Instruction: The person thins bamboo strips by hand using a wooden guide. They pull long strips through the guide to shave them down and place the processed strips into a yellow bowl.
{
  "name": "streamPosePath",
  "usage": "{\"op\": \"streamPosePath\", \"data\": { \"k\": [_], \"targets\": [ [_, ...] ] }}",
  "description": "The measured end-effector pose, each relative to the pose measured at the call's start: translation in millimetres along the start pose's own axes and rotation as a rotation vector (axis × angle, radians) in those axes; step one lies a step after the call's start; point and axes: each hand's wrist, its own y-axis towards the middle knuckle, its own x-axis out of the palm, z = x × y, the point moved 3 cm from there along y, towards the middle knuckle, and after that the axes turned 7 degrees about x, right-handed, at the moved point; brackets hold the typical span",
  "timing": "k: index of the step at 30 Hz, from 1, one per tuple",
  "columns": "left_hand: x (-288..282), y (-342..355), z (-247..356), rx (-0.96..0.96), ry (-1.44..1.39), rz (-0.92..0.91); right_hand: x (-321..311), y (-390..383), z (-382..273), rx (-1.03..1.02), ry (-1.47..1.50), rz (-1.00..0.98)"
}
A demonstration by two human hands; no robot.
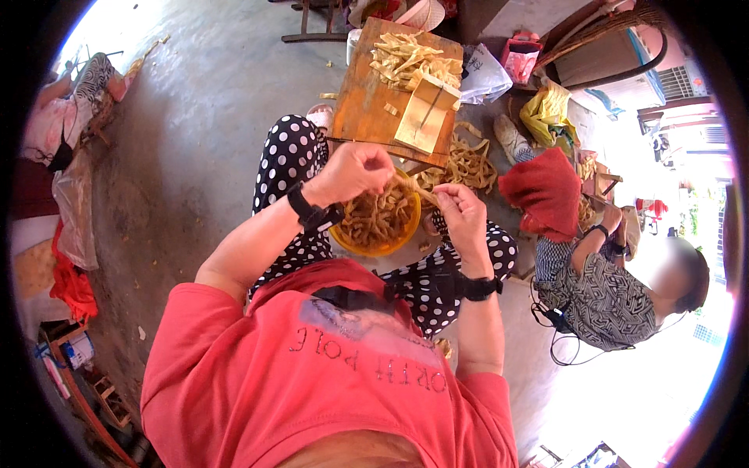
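Note:
My left hand (355, 171) is closed on a thin tan strip (415, 186), with my right hand (460, 218) pinching it farther to the right. Under them, between my knees, a yellow basin (338, 234) holds a heap of curled brownish strips (374, 218). Just beyond, a low wooden table (359, 109) carries a pile of pale dried strips (406, 58) and a light wooden board (421, 121) with a dark line along its middle. More flat strips (468, 164) lie in a heap beside and below the table's right side.
A co-worker (601, 304) sits at my right with a red cloth (538, 195); another person (62, 125) is at far left. Bags (550, 109) lie beyond the table. Red plastic (70, 281) and clutter are at left, on the concrete floor (164, 156).

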Motion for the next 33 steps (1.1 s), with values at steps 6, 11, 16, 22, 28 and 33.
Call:
{"op": "streamPosePath", "data": {
  "k": [6, 11, 16, 22, 28, 33],
  "targets": [
    [-8, 6, 17, 0.387, 0.335, -0.100, 2, 1, -17, -0.049, -0.275, -0.056],
    [8, 15, 42, 0.532, 0.597, -0.292, 8, 8, -20, -0.111, -0.251, -0.018],
    [10, 26, 32, 0.218, 0.346, -0.474, 10, 19, -10, -0.053, -0.035, -0.098],
    [8, 29, 39, 0.169, 0.327, -0.513, 11, 20, -21, 0.003, -0.099, -0.163],
    [-9, 39, 16, -0.246, -0.171, -0.350, 7, 24, -22, 0.082, -0.140, -0.238],
    [-16, 64, 9, -0.250, -0.186, -0.280, -2, 56, -26, -0.064, -0.240, -0.211]
  ]
}}
